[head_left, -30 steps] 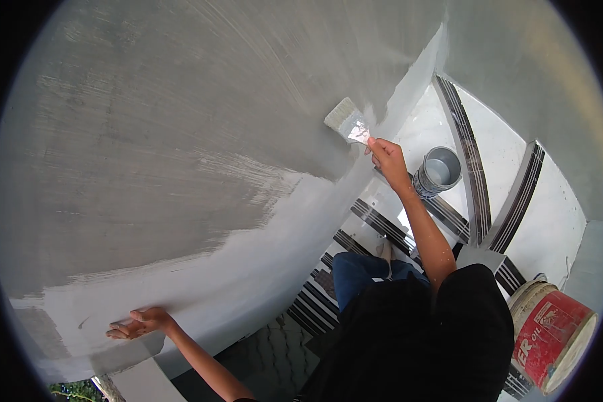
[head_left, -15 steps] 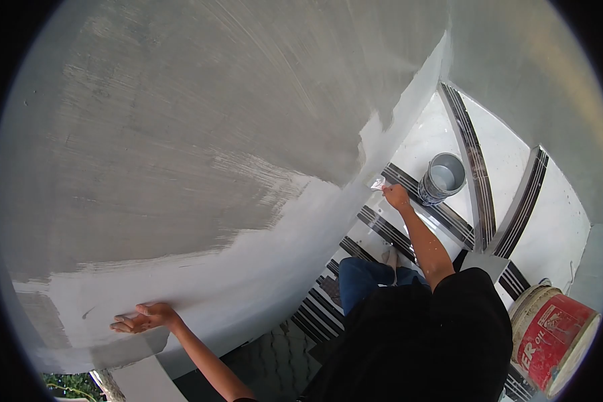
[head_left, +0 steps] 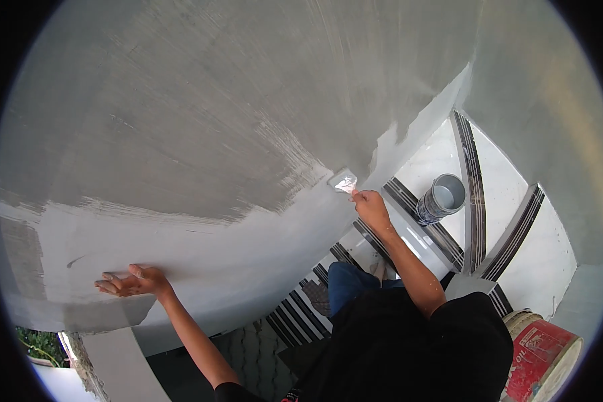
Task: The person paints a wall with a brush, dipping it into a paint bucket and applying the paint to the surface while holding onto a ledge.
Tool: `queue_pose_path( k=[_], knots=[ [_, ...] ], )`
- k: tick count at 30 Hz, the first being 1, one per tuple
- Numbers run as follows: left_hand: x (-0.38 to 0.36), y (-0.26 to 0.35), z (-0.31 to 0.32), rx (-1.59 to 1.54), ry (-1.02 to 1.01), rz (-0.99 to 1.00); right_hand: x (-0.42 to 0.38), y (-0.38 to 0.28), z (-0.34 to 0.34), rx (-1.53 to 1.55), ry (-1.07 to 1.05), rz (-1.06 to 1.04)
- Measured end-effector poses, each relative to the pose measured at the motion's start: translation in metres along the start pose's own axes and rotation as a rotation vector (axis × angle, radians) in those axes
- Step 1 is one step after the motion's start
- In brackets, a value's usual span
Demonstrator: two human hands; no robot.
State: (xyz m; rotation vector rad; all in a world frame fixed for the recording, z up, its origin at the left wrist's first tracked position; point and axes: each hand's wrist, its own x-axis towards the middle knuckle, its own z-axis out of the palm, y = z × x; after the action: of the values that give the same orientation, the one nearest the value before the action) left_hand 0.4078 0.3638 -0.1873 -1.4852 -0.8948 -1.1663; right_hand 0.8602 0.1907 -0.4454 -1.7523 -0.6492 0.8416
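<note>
A paintbrush (head_left: 344, 181) with a shiny ferrule is gripped by its handle in my right hand (head_left: 372, 208). Its head lies against the wall (head_left: 181, 120), where pale wet paint borders the bare grey surface. My left hand (head_left: 134, 281) is held out by the lower painted band, fingers spread and smudged with paint, holding nothing. Right of the brush, a metal paint can (head_left: 442, 199) with grey-white paint inside stands on the steps.
White steps with black striped edges (head_left: 474, 194) curve up on the right. A red and white bucket (head_left: 543, 355) stands at lower right. Beyond the wall's end at lower left, greenery (head_left: 41, 347) shows.
My right hand has carried the brush left, from over the steps onto the wall. The view has shifted; my left hand stays open by the painted band.
</note>
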Motion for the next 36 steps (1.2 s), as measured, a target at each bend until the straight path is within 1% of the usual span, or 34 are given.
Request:
queue_pose_path(
  k=[1,5,7,8,11,12,13,16,18,20,22,25,26,28,31,34,36],
  knots=[
    [0.0,-0.001,0.003,-0.025,0.029,0.001,-0.008,-0.018,-0.004,0.083,-0.014,-0.027],
    [0.002,0.002,0.001,0.031,0.02,0.001,-0.046,-0.098,-0.027,0.394,-0.072,-0.12],
    [0.003,0.003,-0.001,0.061,0.017,0.008,-0.062,-0.138,-0.038,0.476,-0.094,-0.234],
    [0.003,0.004,-0.002,0.065,0.007,0.001,-0.064,-0.148,-0.04,0.517,-0.105,-0.291],
    [0.006,0.007,-0.004,0.057,0.008,-0.009,-0.046,-0.148,-0.028,0.516,-0.028,-0.437],
    [0.006,0.006,-0.003,0.044,0.026,-0.003,-0.036,-0.132,-0.02,0.509,-0.04,-0.418],
    [0.006,0.004,-0.001,0.031,0.043,0.002,-0.019,-0.102,-0.011,0.501,-0.054,-0.399],
    [0.0,-0.002,0.003,0.022,0.044,-0.012,0.02,0.012,0.019,0.457,-0.085,-0.328],
    [0.002,0.003,-0.001,0.026,0.026,-0.023,0.023,0.087,0.033,0.322,-0.023,-0.195],
    [0.005,0.004,-0.004,0.033,0.013,-0.027,0.021,0.151,0.044,0.098,0.094,-0.184],
    [0.004,0.005,-0.004,0.04,0.009,-0.031,0.018,0.192,0.047,-0.172,0.084,-0.017],
    [0.002,0.003,0.001,-0.008,0.044,-0.042,0.027,0.214,0.053,-0.34,-0.012,0.112],
    [0.003,0.003,0.0,0.017,0.028,-0.047,0.03,0.2,0.056,-0.294,-0.014,0.088],
    [0.003,0.005,-0.005,0.064,-0.016,-0.06,0.031,0.145,0.05,-0.208,-0.016,0.051],
    [0.003,0.006,-0.005,0.062,-0.002,-0.047,0.013,0.041,0.031,-0.12,-0.025,0.075],
    [0.001,0.003,0.0,0.023,0.024,-0.046,-0.02,-0.036,0.01,0.097,-0.038,-0.018],
    [0.005,0.008,-0.001,0.029,0.029,-0.05,-0.042,-0.087,-0.005,0.259,-0.153,-0.09]
  ],
)
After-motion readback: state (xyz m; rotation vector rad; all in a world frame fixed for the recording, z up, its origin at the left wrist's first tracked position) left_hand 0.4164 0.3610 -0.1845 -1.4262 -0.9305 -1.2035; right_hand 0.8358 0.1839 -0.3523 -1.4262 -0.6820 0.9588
